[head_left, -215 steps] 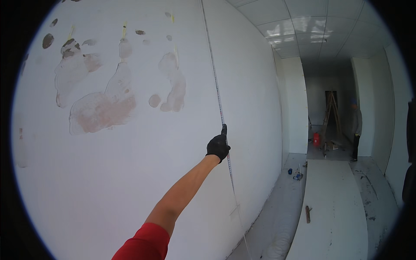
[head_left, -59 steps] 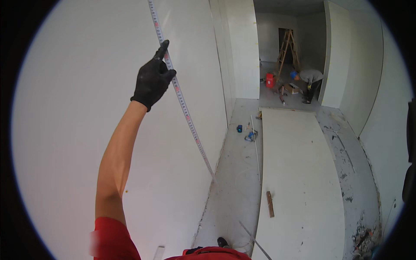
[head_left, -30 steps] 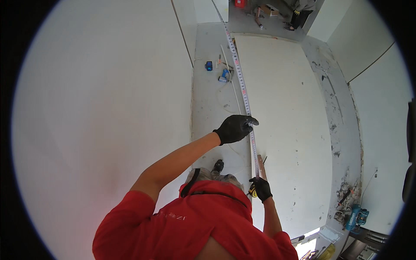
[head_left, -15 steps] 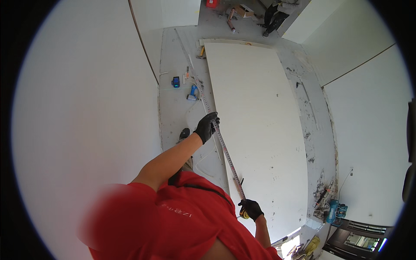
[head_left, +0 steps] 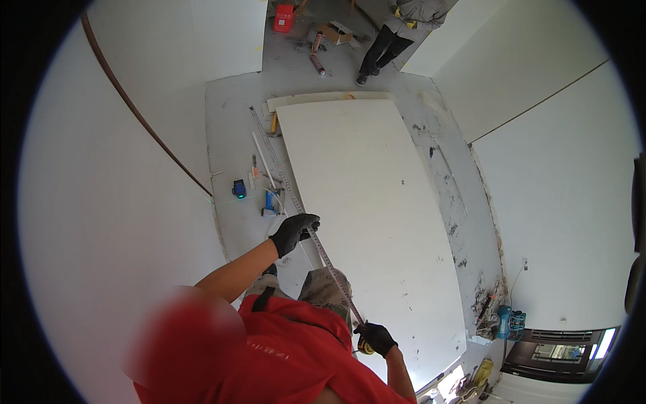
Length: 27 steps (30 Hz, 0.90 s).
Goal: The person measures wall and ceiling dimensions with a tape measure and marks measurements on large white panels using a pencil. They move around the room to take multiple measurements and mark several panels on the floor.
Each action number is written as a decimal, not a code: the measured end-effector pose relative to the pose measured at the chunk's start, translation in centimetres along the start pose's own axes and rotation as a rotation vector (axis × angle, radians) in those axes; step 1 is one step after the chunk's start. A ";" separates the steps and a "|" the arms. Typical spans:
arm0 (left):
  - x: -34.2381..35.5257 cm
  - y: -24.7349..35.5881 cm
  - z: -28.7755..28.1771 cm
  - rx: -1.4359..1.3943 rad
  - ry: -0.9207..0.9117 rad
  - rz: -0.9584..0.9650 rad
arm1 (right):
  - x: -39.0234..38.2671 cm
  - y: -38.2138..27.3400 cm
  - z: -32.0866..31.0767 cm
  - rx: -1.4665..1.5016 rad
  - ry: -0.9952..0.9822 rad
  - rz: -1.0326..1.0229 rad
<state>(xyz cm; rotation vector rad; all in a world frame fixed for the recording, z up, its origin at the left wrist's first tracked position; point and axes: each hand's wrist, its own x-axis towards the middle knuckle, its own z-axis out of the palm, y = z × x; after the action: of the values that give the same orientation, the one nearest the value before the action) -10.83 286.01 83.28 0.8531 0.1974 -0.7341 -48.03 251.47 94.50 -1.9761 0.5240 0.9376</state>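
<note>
A long, pale tape measure blade (head_left: 333, 270) stretches out straight, running along the left edge of a large white board (head_left: 377, 202). My right hand (head_left: 379, 338), in a black glove, is closed around the yellow tape measure case (head_left: 365, 347) near the board's near end. Farther along, my left hand (head_left: 293, 233), also black-gloved, has its fingers curled around the blade over the board's left edge. Beyond that hand the blade reaches past the tools, its free end beside the board's far left corner.
Left of the board lie a blue power tool (head_left: 270, 203), a dark blue laser level (head_left: 239, 189) and a yellow-handled hammer (head_left: 274, 125). Another person (head_left: 390, 47) stands beyond the far end, near a cardboard box (head_left: 334, 33) and red bucket (head_left: 283, 19). White walls flank both sides.
The view has tipped, so the board and floor tools sit lower and further left. Both hands keep hold of the tape measure. More of the other person shows.
</note>
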 end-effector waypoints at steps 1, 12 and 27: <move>0.4 1.6 2.3 0.106 -0.054 -0.060 | 2.3 -3.2 -1.3 -0.058 0.009 0.010; 13.6 1.0 13.9 0.937 -0.496 0.031 | 19.0 -19.2 -20.9 0.271 -0.029 -0.143; 54.6 9.1 50.4 -0.150 0.087 -0.152 | 44.0 -25.5 -71.2 0.713 -0.371 -0.257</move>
<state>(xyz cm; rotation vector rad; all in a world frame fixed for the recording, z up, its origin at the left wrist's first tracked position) 29.46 224.64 98.04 0.7326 0.3936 -0.8135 25.92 204.92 98.23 -1.1620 0.3171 0.7845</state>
